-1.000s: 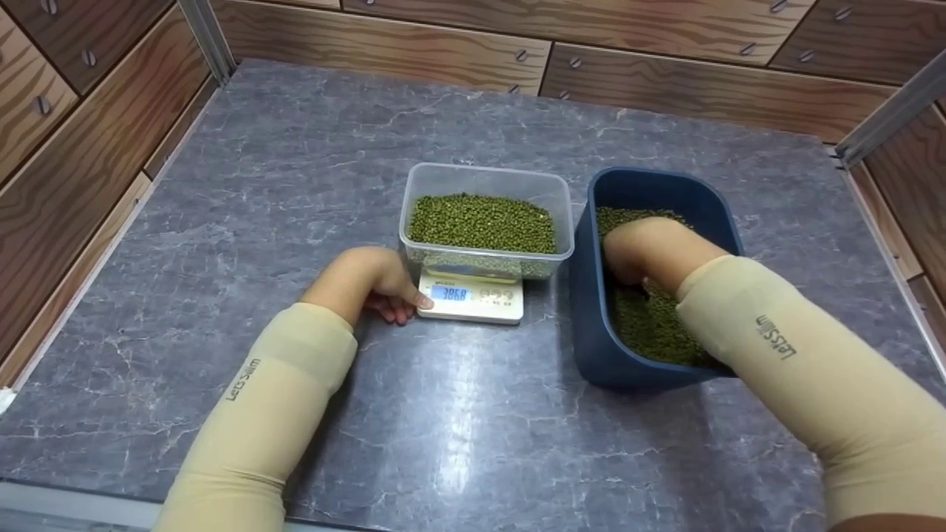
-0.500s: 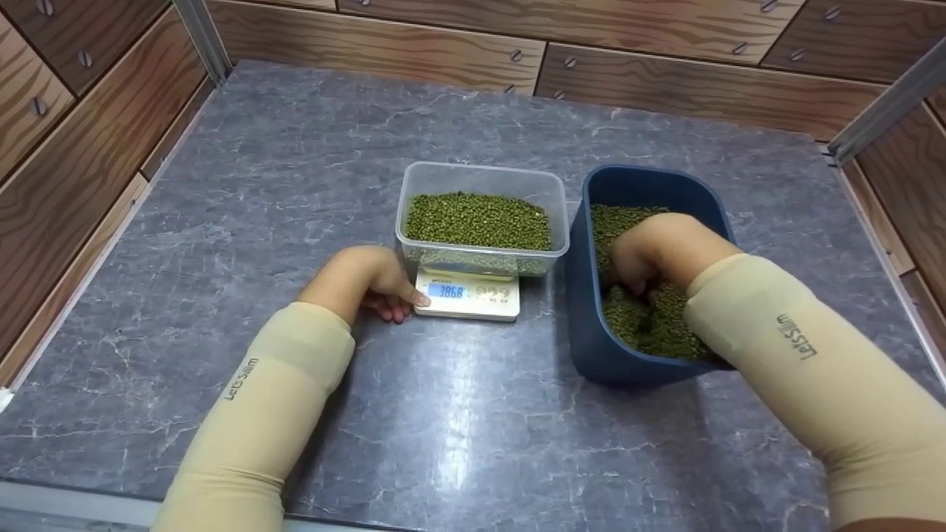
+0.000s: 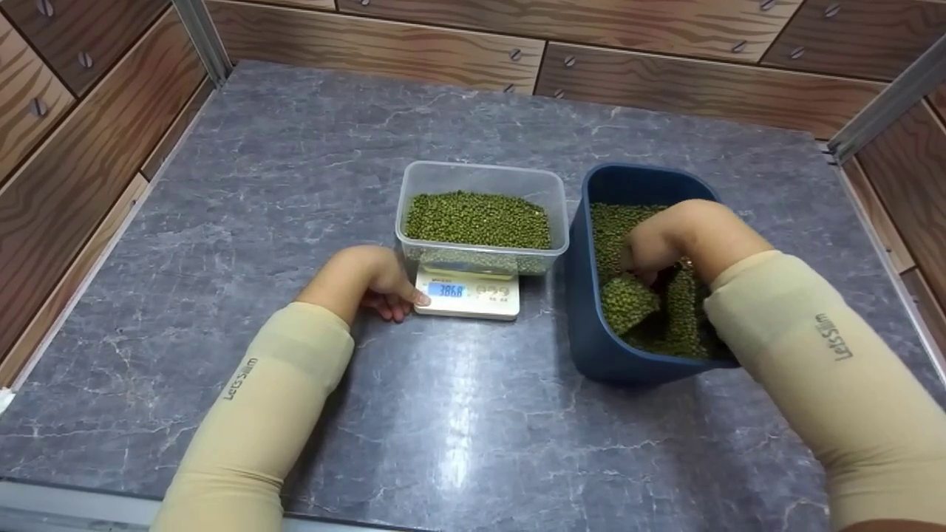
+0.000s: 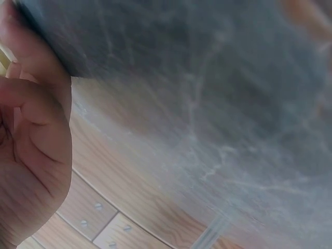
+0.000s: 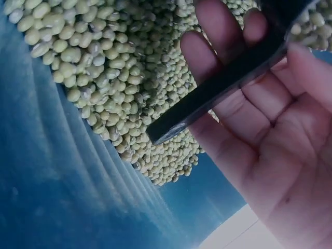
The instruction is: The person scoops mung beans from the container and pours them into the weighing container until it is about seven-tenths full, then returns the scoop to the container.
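Observation:
My left hand (image 3: 380, 277) rests beside a white kitchen scale (image 3: 480, 307), its thumb touching the left corner by the lit display. The other fingers lie just left of the scale. On the scale stands a clear plastic container (image 3: 484, 262) partly filled with green mung beans (image 3: 477, 220). Inside the blue bin (image 3: 587, 325), my right hand (image 3: 669, 236) grips a scoop by its black handle (image 5: 218, 83); a mound of beans (image 3: 628, 303) shows at the scoop's end. The right wrist view has the handle lying across the fingers, with the thumb against it.
More mung beans (image 5: 98, 57) fill the bin around the right hand. The grey marbled tabletop (image 3: 295, 148) reaches to wood-patterned walls (image 3: 384, 48) at the back and sides. Metal posts (image 3: 203, 41) stand at the far corners.
My right hand has risen and shifted right within the bin, bringing the scoop's beans into view and leaving a hollow. My left hand stays at the scale.

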The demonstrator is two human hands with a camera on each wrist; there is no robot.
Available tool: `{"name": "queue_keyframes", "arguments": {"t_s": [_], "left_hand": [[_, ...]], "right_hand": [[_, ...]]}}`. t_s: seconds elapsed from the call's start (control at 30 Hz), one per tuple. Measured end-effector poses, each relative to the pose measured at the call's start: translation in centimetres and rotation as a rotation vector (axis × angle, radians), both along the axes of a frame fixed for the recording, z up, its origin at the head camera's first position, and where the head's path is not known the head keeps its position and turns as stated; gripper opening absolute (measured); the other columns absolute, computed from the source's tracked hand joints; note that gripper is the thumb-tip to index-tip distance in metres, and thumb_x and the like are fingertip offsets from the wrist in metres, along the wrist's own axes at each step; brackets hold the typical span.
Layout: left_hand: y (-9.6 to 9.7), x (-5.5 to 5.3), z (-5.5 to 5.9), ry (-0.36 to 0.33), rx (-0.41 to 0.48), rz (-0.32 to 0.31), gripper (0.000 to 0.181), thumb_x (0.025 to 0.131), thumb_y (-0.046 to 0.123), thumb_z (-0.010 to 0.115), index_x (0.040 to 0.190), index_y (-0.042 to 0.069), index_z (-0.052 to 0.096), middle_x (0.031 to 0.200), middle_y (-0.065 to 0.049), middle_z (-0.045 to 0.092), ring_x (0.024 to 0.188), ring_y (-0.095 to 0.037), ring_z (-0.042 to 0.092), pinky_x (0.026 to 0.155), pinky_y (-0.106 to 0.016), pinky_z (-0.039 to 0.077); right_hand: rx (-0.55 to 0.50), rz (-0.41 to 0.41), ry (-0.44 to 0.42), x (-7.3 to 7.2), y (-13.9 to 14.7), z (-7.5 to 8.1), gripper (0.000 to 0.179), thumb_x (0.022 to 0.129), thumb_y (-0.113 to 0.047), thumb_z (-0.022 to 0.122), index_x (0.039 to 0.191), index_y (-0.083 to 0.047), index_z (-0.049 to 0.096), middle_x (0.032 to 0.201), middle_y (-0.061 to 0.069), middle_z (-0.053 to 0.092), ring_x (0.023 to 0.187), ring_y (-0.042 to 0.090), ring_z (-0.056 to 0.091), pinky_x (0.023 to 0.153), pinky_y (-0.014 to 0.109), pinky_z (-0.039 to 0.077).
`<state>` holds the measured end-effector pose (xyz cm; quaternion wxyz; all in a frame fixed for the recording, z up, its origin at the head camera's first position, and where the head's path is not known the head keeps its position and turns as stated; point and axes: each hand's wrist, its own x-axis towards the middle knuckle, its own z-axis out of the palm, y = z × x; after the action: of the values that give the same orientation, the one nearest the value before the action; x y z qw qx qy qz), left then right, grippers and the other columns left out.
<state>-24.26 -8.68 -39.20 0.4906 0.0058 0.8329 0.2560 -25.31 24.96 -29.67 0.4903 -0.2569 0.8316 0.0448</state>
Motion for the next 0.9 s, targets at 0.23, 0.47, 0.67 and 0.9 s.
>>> {"name": "queue_keyframes", "arguments": {"t_s": [0.23,0.47,0.67,0.9], "left_hand": [[0.0,-0.1,-0.1,0.004,0.005,0.002,0.034,0.082,0.042,0.065,0.077,0.008,0.064,0.066,0.001,0.063,0.055,-0.007,0.057,0.058,-0.019,0.048],[-0.1,-0.1,-0.2,0.008,0.015,0.006,0.034,0.080,0.041,0.067,0.078,0.007,0.064,0.066,0.000,0.063,0.055,-0.008,0.057,0.060,-0.020,0.050],[0.0,-0.2,-0.4,-0.019,0.017,0.025,0.033,0.082,0.040,0.066,0.077,0.008,0.063,0.064,0.002,0.062,0.054,-0.006,0.056,0.060,-0.019,0.049],[-0.1,-0.1,-0.3,-0.016,0.018,0.020,0.033,0.082,0.040,0.066,0.077,0.008,0.063,0.064,0.002,0.062,0.054,-0.006,0.056,0.061,-0.020,0.050]], "right_hand": [[-0.099,0.024,-0.035,-0.4,1.0,0.9,0.024,0.067,0.008,0.045,0.061,-0.015,0.039,0.058,-0.005,0.035,0.051,0.009,0.030,0.050,0.022,0.027],[-0.133,-0.058,-0.036,-0.7,2.0,2.5,0.026,0.067,0.009,0.045,0.060,-0.014,0.035,0.058,-0.004,0.036,0.051,0.009,0.033,0.050,0.021,0.029],[-0.163,-0.186,-0.068,-0.9,2.8,3.4,0.028,0.065,0.011,0.039,0.059,-0.014,0.029,0.056,-0.005,0.031,0.049,0.010,0.026,0.050,0.022,0.027],[-0.158,-0.238,-0.041,-1.0,3.7,4.5,0.024,0.068,0.009,0.042,0.064,-0.013,0.034,0.060,-0.003,0.028,0.053,0.012,0.027,0.054,0.025,0.028]]}}
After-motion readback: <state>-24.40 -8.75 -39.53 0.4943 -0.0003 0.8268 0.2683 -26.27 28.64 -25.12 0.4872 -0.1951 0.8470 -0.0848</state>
